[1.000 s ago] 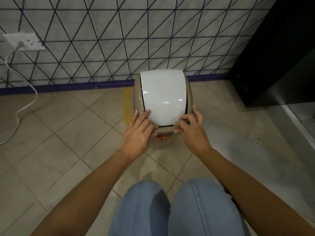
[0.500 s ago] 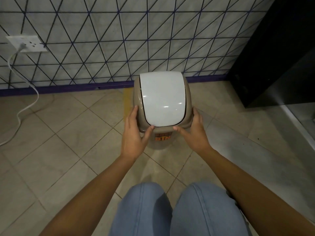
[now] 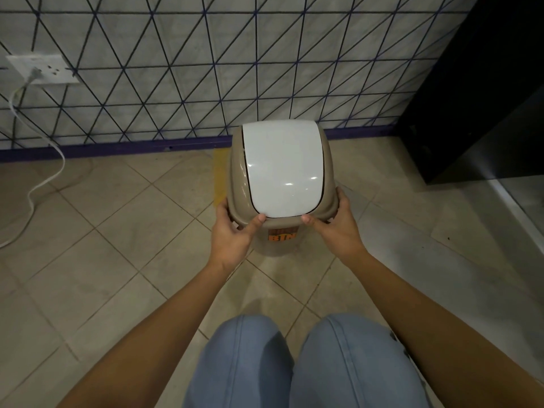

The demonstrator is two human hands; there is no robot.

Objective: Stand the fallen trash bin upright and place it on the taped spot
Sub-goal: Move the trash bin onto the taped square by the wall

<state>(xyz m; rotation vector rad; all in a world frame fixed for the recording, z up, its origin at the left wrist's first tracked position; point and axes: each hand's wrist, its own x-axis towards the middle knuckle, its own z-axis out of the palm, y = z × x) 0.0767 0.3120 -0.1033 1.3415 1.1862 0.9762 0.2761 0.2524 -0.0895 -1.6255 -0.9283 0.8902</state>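
The trash bin (image 3: 281, 169) is tan with a white swing lid and an orange label on its front, and it stands upright on the tiled floor close to the wall. My left hand (image 3: 232, 231) grips the lid rim at its near left corner, thumb on top. My right hand (image 3: 338, 231) grips the near right corner the same way. A strip of yellow tape (image 3: 220, 175) shows on the floor just left of the bin; the rest of the taped spot is hidden under the bin.
A tiled wall with a purple baseboard (image 3: 117, 147) runs behind the bin. A black cabinet (image 3: 477, 98) stands at the right. A wall socket (image 3: 41, 69) with a white cable (image 3: 44, 178) trailing onto the floor is at the left. My knees (image 3: 294, 363) are below.
My hands slid from the front edge of the white flap outward to the lid's two near corners. The bin sits slightly nearer to me, its lid tipped a little toward me.
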